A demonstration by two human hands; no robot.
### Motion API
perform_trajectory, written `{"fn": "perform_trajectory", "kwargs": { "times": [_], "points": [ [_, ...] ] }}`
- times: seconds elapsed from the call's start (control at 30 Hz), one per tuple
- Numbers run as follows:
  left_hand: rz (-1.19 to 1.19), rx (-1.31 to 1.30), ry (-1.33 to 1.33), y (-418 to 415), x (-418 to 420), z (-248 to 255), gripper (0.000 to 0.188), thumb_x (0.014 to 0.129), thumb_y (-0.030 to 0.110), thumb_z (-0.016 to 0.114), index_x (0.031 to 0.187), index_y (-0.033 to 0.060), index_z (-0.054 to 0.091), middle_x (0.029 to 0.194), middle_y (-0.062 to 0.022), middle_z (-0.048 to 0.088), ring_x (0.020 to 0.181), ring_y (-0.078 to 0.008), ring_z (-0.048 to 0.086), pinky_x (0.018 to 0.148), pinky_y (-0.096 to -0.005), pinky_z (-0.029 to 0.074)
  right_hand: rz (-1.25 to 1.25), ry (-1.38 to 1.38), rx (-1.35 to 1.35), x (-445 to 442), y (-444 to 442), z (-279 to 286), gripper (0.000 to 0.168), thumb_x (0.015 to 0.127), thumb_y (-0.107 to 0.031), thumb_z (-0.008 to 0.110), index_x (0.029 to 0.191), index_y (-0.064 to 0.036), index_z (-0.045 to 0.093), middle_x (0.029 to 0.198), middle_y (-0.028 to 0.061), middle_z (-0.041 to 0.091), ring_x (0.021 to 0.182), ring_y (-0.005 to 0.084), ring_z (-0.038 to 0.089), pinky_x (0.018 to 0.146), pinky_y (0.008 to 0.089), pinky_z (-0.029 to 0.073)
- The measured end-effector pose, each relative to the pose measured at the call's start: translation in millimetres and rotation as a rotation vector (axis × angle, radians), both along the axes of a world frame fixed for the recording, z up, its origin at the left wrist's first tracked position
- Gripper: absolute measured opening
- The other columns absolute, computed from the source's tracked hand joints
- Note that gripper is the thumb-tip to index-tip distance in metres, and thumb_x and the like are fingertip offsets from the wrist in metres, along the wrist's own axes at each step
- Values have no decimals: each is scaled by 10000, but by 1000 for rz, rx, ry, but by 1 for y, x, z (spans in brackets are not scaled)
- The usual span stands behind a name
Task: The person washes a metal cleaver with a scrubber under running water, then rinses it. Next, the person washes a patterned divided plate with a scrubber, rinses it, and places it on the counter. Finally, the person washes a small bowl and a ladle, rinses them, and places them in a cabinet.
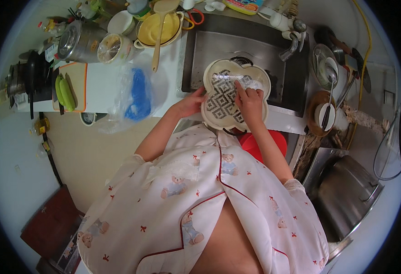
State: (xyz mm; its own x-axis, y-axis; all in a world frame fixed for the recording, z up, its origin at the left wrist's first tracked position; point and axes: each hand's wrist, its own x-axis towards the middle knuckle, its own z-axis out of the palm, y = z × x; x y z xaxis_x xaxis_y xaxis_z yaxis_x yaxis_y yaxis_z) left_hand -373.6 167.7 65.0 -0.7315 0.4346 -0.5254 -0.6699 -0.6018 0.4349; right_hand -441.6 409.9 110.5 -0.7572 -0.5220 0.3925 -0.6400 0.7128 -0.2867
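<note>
A cream, flower-shaped tray [221, 118] with a dark diamond pattern and black looped handles lies over the near edge of the sink. My left hand [192, 102] holds its left rim, fingers at the edge and partly hidden. My right hand [250, 99] rests over the tray's right part, its index finger extended onto the patterned surface and the other fingers curled. Whether that hand grips anything cannot be told. Behind and to the right of the tray is the dark stainless steel sink [227, 41].
A metal faucet [289, 48] stands at the sink's back right. Left are a blue plastic bag [140, 96], green produce [65, 92] on a cutting board, a wooden spatula [157, 44] across a yellow pot [171, 29], and red-handled scissors [196, 17]. A red basin [275, 142] sits below the counter.
</note>
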Motion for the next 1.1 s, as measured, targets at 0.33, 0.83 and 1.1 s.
{"fn": "perform_trajectory", "kwargs": {
  "times": [0.33,0.83,1.1],
  "points": [
    [-93,-37,-92,-5,-14,4,783,887,371,697,1493,140,258,1406,-60,469,1309,-217,448,1091,-411,370,54,8,-23,-6,-3,-5,470,726,-37,710,1188,-118,676,682,46,497,638,222,518,737,373,406],
    [-9,-371,83,-2,-24,35,752,834,117,731,1458,91,312,1400,-67,471,1250,-202,510,1048,-361,423,-656,-720,-690,-30,66,-7,615,906,-387,651,1361,-11,477,1330,140,498,1246,310,446,1048,427,346],
    [4,-307,64,-17,-20,64,764,823,159,766,1434,61,318,1368,-125,501,1264,-221,502,1053,-382,431,-415,-1505,-1084,-25,80,0,563,865,-358,726,1284,-36,531,1218,68,608,1108,176,581,923,323,468]
  ]
}}
